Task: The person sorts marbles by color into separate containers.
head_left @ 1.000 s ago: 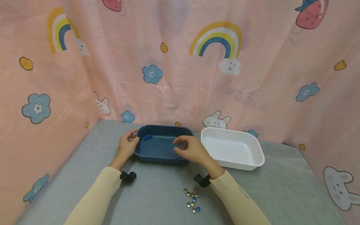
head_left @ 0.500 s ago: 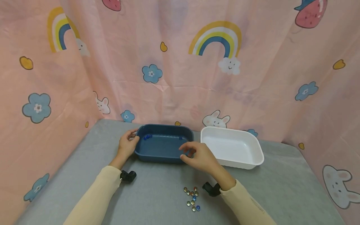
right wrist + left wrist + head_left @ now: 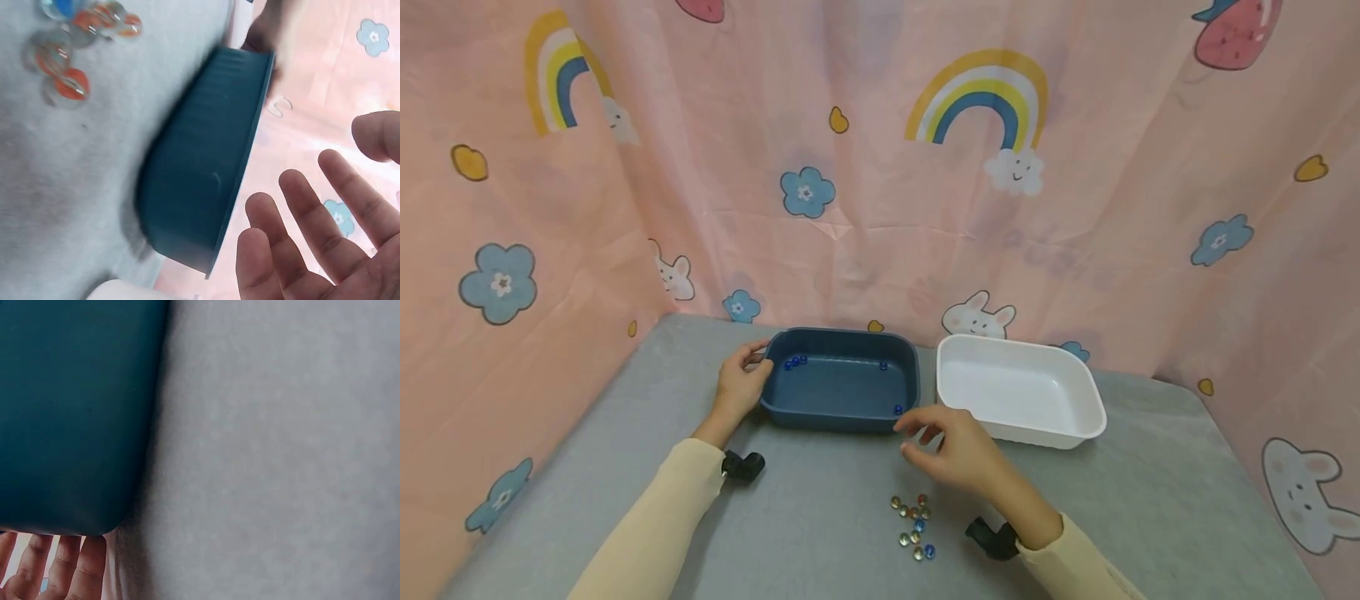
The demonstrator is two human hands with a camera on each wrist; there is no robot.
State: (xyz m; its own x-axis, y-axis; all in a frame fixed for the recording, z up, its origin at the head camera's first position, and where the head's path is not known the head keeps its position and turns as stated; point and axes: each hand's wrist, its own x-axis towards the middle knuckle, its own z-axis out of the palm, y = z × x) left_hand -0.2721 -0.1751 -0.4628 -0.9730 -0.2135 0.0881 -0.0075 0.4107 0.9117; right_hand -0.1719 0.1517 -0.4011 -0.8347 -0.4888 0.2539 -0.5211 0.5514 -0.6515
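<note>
My left hand [image 3: 741,387] holds the left end of a dark blue plastic tray [image 3: 842,422]. Its thumb lies at the rim, and in the left wrist view its fingers [image 3: 62,569] meet the tray's end wall. Several dark blue marbles [image 3: 795,362] rest inside, some grouped at the left, one marble [image 3: 883,367] at the right and another marble [image 3: 898,410] near the front right corner. My right hand [image 3: 958,446] hovers just outside that corner, fingers apart and loosely bent, holding nothing. On the cloth in front lie several glass marbles [image 3: 914,512], clear with coloured swirls, and blue.
A white tray [image 3: 1060,437] stands close to the right of the blue one. Grey cloth [image 3: 820,525] covers the table. A pink printed curtain [image 3: 880,250] rises behind both trays and along the sides.
My right hand has drawn back from over the blue tray toward the front right. Two marbles at the tray's right side now show. The left hand has stayed put.
</note>
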